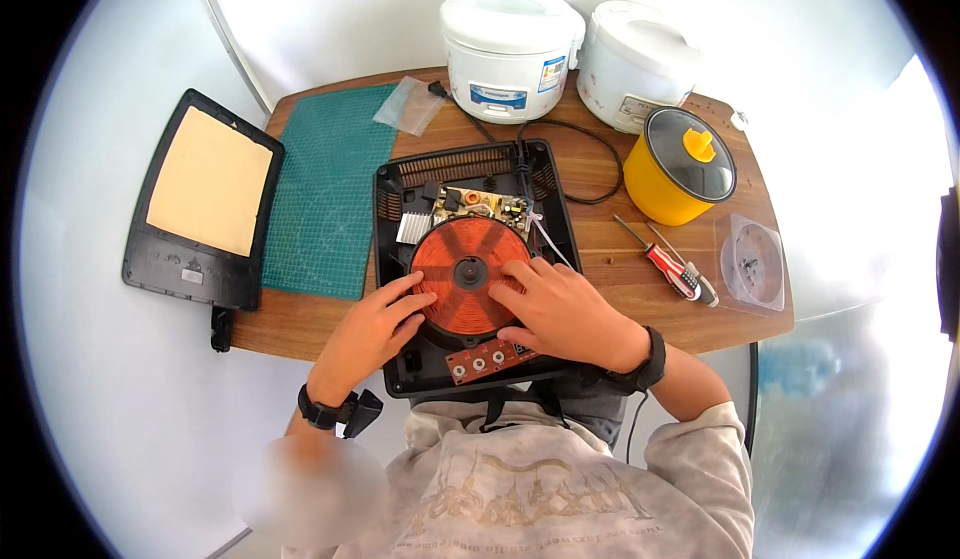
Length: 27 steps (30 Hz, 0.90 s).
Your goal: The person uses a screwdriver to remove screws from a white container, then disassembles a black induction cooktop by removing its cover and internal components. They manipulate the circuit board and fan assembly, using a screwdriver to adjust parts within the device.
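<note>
A round copper-red induction coil (450, 249) with a dark hub lies over the open black cooker housing (385, 194). My left hand (365, 329) grips the coil's left rim, its fingertips on the windings. My right hand (570, 309) holds the right side, fingers curled over the windings and thumb near the lower edge. Behind the coil a circuit board (480, 202) shows in part, with a silver heat sink (413, 228) beside it. A small reddish control board (478, 361) with round buttons lies below the coil, partly under my right hand.
A green cutting mat (320, 189) and a dark cooker panel (200, 194) are at left. Behind stand two white rice cookers (510, 49) (635, 64). At right are a yellow pot (665, 194), screwdrivers (672, 271) and a clear tray of screws (752, 264). A black cord (618, 184) loops behind the housing.
</note>
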Available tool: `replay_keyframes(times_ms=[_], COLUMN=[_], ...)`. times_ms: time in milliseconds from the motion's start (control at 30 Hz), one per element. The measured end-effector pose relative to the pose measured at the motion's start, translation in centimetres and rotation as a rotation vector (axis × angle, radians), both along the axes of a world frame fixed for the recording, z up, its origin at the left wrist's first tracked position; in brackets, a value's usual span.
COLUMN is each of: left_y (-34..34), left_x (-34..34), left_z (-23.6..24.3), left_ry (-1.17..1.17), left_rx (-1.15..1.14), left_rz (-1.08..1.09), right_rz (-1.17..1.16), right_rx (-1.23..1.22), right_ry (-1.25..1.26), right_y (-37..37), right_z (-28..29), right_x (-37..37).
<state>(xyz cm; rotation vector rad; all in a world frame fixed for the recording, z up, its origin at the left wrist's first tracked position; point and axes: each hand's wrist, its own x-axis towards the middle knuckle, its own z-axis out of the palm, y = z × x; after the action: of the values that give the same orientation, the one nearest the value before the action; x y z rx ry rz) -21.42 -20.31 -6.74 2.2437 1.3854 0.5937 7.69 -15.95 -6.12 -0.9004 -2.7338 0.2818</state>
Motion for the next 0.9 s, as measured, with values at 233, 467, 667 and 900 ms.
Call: replay_keyframes(times_ms=[233,467,667,900], left_y=[0.1,1.5,4.3,8.3], left_x=[0.2,1.9,0.0,-1.3], left_z=[0.3,4.0,4.9,3.1], left_ry=[-0.236,-0.379,-0.562,-0.63], left_rx=[0.021,0.147,0.05,-0.219], left_rz=[0.096,0.025,0.182,0.298], right_rz=[-0.034,-0.16,-0.146,-0.291], right_rx=[0.194,0.255,0.026,-0.019], right_ry=[0.011,0.025,0.367,0.511], right_y=[-0.7,0.1,0.9,0.4], right_z=[0.1,0.3,2.5,2.7], right_x=[-2.0,-3.2,-0.7,0.3])
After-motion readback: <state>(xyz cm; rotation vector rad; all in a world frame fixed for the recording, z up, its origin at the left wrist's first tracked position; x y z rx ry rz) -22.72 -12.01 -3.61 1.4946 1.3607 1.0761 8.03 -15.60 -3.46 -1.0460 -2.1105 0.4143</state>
